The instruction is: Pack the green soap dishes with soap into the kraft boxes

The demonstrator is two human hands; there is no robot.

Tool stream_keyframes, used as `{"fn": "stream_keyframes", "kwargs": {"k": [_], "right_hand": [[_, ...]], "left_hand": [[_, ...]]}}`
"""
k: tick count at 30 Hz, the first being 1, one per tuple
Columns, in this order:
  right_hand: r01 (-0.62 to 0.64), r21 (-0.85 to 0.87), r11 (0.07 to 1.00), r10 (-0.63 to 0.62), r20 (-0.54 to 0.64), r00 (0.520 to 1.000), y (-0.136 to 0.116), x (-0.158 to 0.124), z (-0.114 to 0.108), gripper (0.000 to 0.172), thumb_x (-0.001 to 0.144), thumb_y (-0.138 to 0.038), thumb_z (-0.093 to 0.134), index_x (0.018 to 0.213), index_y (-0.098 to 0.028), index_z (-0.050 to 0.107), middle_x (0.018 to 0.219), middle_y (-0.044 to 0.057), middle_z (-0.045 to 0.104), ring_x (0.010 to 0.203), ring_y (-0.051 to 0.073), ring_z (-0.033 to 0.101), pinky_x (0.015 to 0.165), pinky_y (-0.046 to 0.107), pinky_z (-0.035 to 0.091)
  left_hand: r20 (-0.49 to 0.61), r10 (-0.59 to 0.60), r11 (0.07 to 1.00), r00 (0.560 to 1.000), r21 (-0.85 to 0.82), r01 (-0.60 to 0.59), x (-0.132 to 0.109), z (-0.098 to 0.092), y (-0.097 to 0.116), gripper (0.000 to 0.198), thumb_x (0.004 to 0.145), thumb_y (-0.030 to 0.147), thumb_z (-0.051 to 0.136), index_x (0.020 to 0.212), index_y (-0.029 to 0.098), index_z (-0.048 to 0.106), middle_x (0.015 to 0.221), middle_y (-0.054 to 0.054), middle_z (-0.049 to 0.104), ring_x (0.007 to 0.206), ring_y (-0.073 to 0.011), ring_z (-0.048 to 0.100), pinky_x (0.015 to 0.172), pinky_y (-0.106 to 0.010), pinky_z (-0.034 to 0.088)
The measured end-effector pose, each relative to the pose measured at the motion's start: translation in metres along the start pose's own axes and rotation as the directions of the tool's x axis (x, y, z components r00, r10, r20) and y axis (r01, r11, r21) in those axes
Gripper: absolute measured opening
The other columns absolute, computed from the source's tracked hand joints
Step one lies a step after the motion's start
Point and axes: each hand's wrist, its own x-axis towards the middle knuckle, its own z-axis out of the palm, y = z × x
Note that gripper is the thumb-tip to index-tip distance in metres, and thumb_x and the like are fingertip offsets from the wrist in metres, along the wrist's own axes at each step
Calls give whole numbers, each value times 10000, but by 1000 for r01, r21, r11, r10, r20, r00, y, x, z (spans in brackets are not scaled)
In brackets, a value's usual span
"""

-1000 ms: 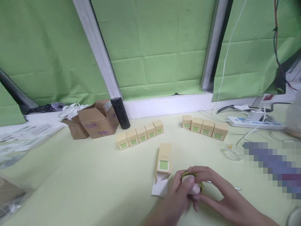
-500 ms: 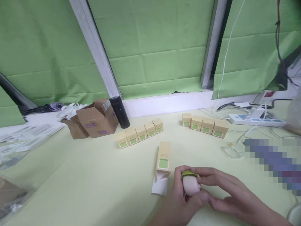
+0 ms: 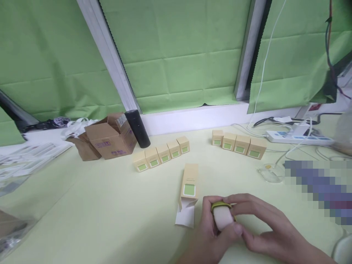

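White and olive-green, a small rounded object (image 3: 222, 217) sits between our hands: our left hand (image 3: 209, 231) wraps it, our right hand (image 3: 268, 223) touches its side. Just left, an open-ended carton (image 3: 190, 179) lies flat; beyond, we see five small boxes (image 3: 163, 154) and four matching boxes (image 3: 240, 145).

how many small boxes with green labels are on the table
10. Five stand in the left row, four in the right row, and one open box sits nearer, beside the left hand. More could be hidden in the brown carton, whose inside doesn't show.
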Motion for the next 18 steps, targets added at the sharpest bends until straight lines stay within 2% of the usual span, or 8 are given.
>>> {"fn": "stream_keyframes", "kwargs": {"k": [2, 4, 6, 7, 10, 14, 16, 18], "right_hand": [[-92, 63, 994, 89, 56, 994, -1, 3, -1, 346, 732, -91, 553, 1028, -271, 551, 1078, 56, 653, 969, 209, 645, 783, 286, 554], [-177, 107, 978, 167, 94, 981, -2, 4, -1, 487, 713, -112, 584, 1153, -299, 492, 1161, 49, 610, 1038, 217, 609, 811, 299, 548], [-259, 129, 957, 243, 127, 962, -3, 4, 1, 592, 708, -152, 627, 1237, -326, 425, 1218, 43, 569, 1087, 223, 576, 843, 313, 536], [-304, 140, 942, 286, 136, 948, -3, 4, 3, 588, 724, -175, 634, 1247, -330, 415, 1227, 41, 560, 1095, 221, 568, 856, 319, 529], [-413, 222, 883, 391, 138, 910, -3, 5, 9, 458, 774, -195, 608, 1193, -304, 458, 1174, 45, 574, 1048, 209, 587, 859, 321, 524], [-319, 398, 860, 334, 35, 942, 9, 9, 2, 403, 720, -158, 608, 1094, -244, 486, 1031, 60, 589, 930, 229, 626, 756, 323, 550], [-307, 352, 884, 354, -79, 932, 23, 13, -18, 359, 730, -177, 559, 1073, -252, 483, 1018, 60, 583, 893, 240, 633, 669, 319, 555], [-411, 139, 901, 431, -176, 885, 40, 17, -46, 311, 750, -199, 489, 1053, -270, 492, 1036, 52, 583, 879, 240, 628, 626, 316, 538]], "left_hand": [[-6, -3, 994, 1000, -109, 3, 4, -4, -5, 522, 709, 412, 645, 1092, 185, 373, 755, 30, 460, 620, -90, 411, 595, -236, 313], [-19, -18, 956, 1000, -294, 12, 8, -6, -8, 593, 665, 446, 633, 1122, 171, 373, 751, 20, 480, 568, -95, 425, 526, -239, 314], [-14, -32, 895, 999, -446, 22, 12, -5, -8, 631, 650, 449, 610, 1154, 155, 370, 830, -19, 508, 584, -112, 467, 501, -249, 334], [-13, -32, 881, 999, -472, 22, 13, -5, -7, 643, 651, 441, 615, 1170, 149, 373, 906, -47, 514, 628, -123, 493, 519, -257, 360], [-21, -30, 920, 999, -391, 20, 17, -4, -10, 683, 672, 509, 638, 1190, 145, 382, 1039, -105, 503, 696, -129, 510, 566, -270, 406], [42, -71, 951, 997, -297, 80, 23, -7, -25, 854, 619, 693, 583, 1242, 181, 303, 1111, -158, 513, 718, -167, 560, 511, -273, 420], [55, -106, 960, 993, -254, 116, 26, -11, -31, 857, 629, 707, 553, 1259, 205, 261, 1168, -181, 503, 736, -191, 590, 483, -272, 420], [57, -90, 978, 994, -182, 99, 27, -14, -34, 806, 649, 692, 548, 1232, 204, 280, 1149, -180, 528, 708, -178, 593, 462, -254, 410]]}}
